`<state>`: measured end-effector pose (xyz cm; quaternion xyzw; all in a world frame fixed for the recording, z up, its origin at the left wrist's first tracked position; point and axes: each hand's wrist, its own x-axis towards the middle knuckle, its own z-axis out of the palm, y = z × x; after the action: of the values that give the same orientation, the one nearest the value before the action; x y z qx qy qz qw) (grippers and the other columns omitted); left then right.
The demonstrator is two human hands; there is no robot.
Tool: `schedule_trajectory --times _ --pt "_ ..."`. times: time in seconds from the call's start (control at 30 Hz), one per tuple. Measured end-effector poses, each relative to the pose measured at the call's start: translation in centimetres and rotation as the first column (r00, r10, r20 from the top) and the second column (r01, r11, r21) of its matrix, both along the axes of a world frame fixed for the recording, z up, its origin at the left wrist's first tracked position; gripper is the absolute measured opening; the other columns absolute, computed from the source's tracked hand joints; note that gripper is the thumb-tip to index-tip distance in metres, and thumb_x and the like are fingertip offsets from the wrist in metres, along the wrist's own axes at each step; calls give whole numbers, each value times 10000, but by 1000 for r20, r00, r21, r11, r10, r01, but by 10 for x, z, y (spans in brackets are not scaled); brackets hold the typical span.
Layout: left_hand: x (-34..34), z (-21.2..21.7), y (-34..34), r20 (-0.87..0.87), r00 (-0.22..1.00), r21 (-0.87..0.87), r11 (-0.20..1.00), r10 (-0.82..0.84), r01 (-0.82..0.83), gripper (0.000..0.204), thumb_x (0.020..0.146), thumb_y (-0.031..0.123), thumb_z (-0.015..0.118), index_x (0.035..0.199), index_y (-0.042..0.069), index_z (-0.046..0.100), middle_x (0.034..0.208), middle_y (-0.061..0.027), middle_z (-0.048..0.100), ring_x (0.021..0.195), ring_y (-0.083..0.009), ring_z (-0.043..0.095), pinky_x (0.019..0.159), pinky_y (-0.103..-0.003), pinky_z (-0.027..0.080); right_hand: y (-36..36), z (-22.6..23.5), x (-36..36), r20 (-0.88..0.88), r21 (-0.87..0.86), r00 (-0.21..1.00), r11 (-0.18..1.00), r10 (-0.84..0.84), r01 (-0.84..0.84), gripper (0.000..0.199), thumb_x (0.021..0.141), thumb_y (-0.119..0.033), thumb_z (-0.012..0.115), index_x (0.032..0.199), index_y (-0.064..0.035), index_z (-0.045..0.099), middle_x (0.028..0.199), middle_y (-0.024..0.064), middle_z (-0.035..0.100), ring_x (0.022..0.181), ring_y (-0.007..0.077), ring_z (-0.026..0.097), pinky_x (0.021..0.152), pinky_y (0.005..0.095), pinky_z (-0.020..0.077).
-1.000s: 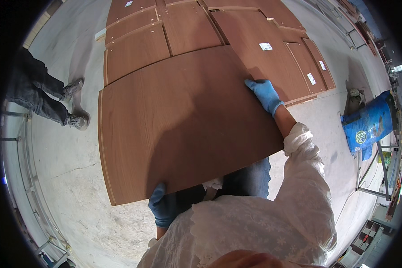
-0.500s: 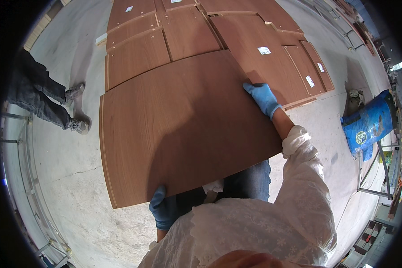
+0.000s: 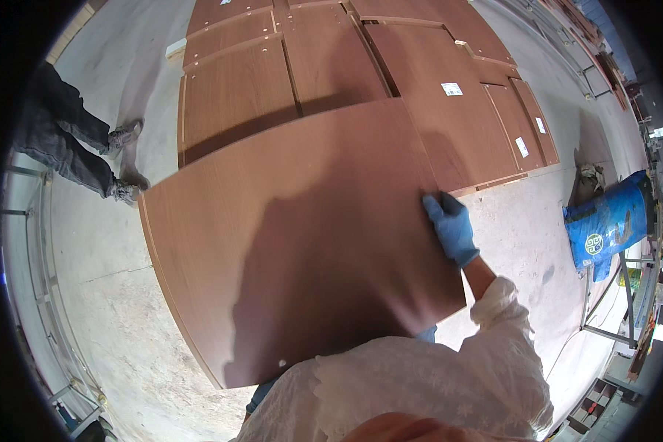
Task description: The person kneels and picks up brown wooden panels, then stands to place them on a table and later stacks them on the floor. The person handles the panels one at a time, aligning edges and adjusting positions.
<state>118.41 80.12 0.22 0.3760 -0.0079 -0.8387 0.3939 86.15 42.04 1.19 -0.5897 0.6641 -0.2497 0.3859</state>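
Note:
A large reddish-brown wooden panel (image 3: 331, 214) is held tilted in front of me, its near edge close to my body. My right hand (image 3: 453, 230), in a blue glove, is closed round the panel's right edge, with the thumb on top. Only a bit of my gloved left hand (image 3: 261, 396) shows below the near edge. The panel hides its fingers, though the hand remains at the edge it was gripping. Beyond lie several similar brown panels (image 3: 239, 103) side by side, some bearing white labels (image 3: 451, 89).
A person (image 3: 66, 140) in dark trousers stands at the left. At the right, a blue sack (image 3: 608, 225) hangs on a metal frame (image 3: 608, 335). Metal racks (image 3: 48, 298) line the left side. The floor (image 3: 125, 295) is pale concrete.
The held panel has come nearer to me and its far edge has drawn away from the panels beyond. My right hand moved with it, and my left hand has mostly gone behind it.

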Motion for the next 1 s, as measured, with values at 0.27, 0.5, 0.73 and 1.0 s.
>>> schedule_trajectory --times 0.27,0.5,0.73,1.0 --pt "183 -51 136 460 881 371 925 -106 -82 704 1016 510 614 1544 71 458 1521 -121 517 1392 -304 493 1182 -459 400 18 10 1 37 -13 998 999 46 -46 412 1011 -362 697 1047 48 689 887 142 726 819 176 610 777 362 518" --pt "276 23 -77 654 589 -432 874 474 -223 668 1078 516 512 1546 40 475 1498 -139 555 1374 -277 515 1183 -410 387 4 4 -13 -125 -123 960 956 250 -265 359 1008 -361 692 1023 -4 723 932 198 743 850 303 704 793 409 551" --pt "236 2 -137 910 -28 -413 902 413 -129 516 1025 300 707 1390 -47 592 1283 -125 669 1135 -215 601 1028 -330 480 -157 -28 9 -434 -722 898 625 -74 -297 477 902 -361 705 1250 -40 645 1180 210 702 1094 429 660 918 501 525" --pt "224 15 -127 893 -30 -448 879 450 -164 487 1048 300 671 1381 -47 595 1277 -113 670 1113 -195 594 1006 -327 482 -252 -84 61 -606 -501 783 831 -139 -240 720 887 -521 681 1457 -112 522 1612 185 414 1530 443 290 1225 592 229"
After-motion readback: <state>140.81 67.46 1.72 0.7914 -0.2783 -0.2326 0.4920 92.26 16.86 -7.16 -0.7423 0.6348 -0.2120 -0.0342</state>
